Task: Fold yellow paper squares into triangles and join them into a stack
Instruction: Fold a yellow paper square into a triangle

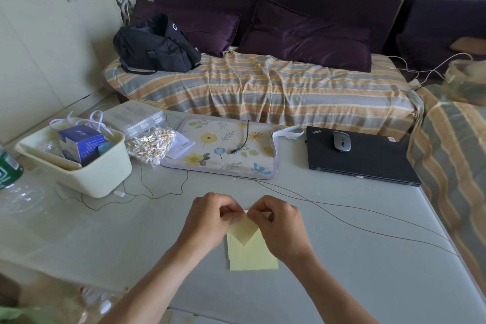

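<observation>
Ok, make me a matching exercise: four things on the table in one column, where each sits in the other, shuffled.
Things:
1. computer mouse
2. blue box
3. folded yellow triangle
4. black cable plug

Places:
A. on the floral mat
B. pinched between the left hand and right hand
C. on the closed black laptop
D. inside the cream tub

Pairs: 1-C, 2-D, 3-B, 4-A

Two bare forearms, hands (207, 221) uncovered, sleeveless to the frame edge
</observation>
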A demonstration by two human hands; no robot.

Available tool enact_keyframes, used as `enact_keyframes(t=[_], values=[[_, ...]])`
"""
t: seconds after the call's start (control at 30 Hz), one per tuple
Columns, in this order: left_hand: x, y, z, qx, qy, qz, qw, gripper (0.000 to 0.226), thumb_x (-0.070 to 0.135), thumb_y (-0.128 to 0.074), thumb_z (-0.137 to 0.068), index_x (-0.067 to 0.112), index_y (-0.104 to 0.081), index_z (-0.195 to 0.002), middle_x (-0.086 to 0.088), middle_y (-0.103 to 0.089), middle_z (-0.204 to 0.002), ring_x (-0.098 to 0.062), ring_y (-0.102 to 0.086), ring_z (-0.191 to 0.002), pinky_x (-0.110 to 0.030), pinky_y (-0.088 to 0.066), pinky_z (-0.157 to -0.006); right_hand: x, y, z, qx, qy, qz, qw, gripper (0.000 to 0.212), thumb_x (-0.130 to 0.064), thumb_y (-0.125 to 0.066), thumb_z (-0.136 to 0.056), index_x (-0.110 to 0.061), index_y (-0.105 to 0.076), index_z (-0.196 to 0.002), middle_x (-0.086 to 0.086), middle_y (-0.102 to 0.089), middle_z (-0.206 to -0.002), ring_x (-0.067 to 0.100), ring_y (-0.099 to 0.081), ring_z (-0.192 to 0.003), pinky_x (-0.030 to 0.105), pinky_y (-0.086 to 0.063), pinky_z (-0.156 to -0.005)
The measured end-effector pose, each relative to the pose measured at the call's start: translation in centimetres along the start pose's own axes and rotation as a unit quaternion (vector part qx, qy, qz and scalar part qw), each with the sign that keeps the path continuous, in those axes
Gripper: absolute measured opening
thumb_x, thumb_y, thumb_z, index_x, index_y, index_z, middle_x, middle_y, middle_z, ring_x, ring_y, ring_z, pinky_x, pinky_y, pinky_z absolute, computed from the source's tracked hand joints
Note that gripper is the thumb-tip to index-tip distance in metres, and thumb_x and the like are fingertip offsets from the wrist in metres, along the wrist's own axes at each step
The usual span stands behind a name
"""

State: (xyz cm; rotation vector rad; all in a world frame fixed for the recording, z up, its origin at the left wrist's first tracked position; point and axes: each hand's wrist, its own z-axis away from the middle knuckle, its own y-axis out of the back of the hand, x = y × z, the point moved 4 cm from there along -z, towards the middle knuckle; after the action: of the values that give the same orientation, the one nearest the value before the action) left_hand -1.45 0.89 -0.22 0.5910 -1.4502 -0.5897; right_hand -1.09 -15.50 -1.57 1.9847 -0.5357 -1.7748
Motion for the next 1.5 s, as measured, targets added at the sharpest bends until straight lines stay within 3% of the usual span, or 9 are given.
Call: enact_keyframes(t=[0.33,0.5,0.67,0.9,1.03,1.23,1.5], values=[[-0.7,-0.5,0.1,-0.001,0.027,-0.025,0.999,0.010,0.016,-0.081,-0.084,0.025,-0.082,-0.080,0.015,-0.070,-0.066,0.007,-0.061,-0.066,-0.006,-0.041,-0.056,0.5,-0.9,0.2,-0.033,0.003,0.004,0.999,0.005,-0.020,-0.075,-0.086,-0.019,-0.075,-0.082,-0.010,-0.072,-0.077,-0.001,-0.059,-0.071,0.011,-0.043,-0.063],[-0.5,-0.5,0.1,-0.003,0.019,-0.004,1.000,0.005,0.022,-0.083,-0.082,0.026,-0.082,-0.080,0.014,-0.074,-0.070,0.009,-0.063,-0.068,-0.006,-0.043,-0.059,0.3,-0.8,0.3,-0.012,0.003,-0.001,1.000,0.008,-0.016,-0.075,-0.085,-0.015,-0.074,-0.077,-0.009,-0.067,-0.068,0.001,-0.056,-0.067,0.012,-0.040,-0.058],[-0.4,-0.1,0.0,0.028,0.006,-0.014,0.999,0.009,0.026,-0.086,-0.078,0.023,-0.079,-0.074,0.012,-0.067,-0.058,0.005,-0.061,-0.062,-0.010,-0.042,-0.055,0.2,-0.4,0.1,-0.013,-0.007,0.003,1.000,0.010,-0.017,-0.075,-0.086,-0.016,-0.072,-0.076,-0.014,-0.061,-0.061,0.001,-0.054,-0.063,0.013,-0.038,-0.055],[-0.6,-0.4,0.0,0.019,0.012,-0.023,0.999,0.011,0.022,-0.085,-0.081,0.022,-0.077,-0.073,0.013,-0.062,-0.054,0.006,-0.058,-0.056,-0.012,-0.041,-0.054,0.3,-0.8,0.2,-0.040,-0.029,-0.005,0.999,0.015,-0.019,-0.073,-0.087,-0.023,-0.069,-0.073,-0.022,-0.061,-0.062,-0.003,-0.054,-0.065,0.011,-0.039,-0.058],[-0.7,0.0,-0.2,0.017,0.016,-0.008,1.000,0.016,0.019,-0.079,-0.085,0.028,-0.077,-0.073,0.011,-0.072,-0.065,0.003,-0.062,-0.065,-0.009,-0.041,-0.056,0.3,0.1,-0.2,-0.021,-0.049,-0.031,0.998,0.012,-0.020,-0.074,-0.086,-0.023,-0.072,-0.075,-0.014,-0.067,-0.067,0.000,-0.055,-0.063,0.012,-0.041,-0.056],[-1.0,0.2,-0.2,0.038,0.022,-0.020,0.999,0.018,0.012,-0.081,-0.082,0.025,-0.078,-0.071,0.015,-0.071,-0.062,0.008,-0.062,-0.065,-0.008,-0.042,-0.056,0.5,-0.2,-0.1,-0.030,-0.066,-0.027,0.997,0.012,-0.021,-0.073,-0.086,-0.024,-0.072,-0.074,-0.011,-0.069,-0.071,0.000,-0.055,-0.062,0.011,-0.040,-0.054],[-1.1,1.0,0.0,0.077,0.045,0.007,0.996,0.015,0.026,-0.090,-0.073,0.020,-0.077,-0.067,0.013,-0.068,-0.055,0.002,-0.064,-0.057,-0.011,-0.042,-0.052,0.9,0.0,-0.4,-0.027,-0.092,-0.032,0.995,0.012,-0.024,-0.074,-0.086,-0.026,-0.073,-0.074,-0.010,-0.071,-0.072,-0.002,-0.056,-0.061,0.010,-0.039,-0.052]])
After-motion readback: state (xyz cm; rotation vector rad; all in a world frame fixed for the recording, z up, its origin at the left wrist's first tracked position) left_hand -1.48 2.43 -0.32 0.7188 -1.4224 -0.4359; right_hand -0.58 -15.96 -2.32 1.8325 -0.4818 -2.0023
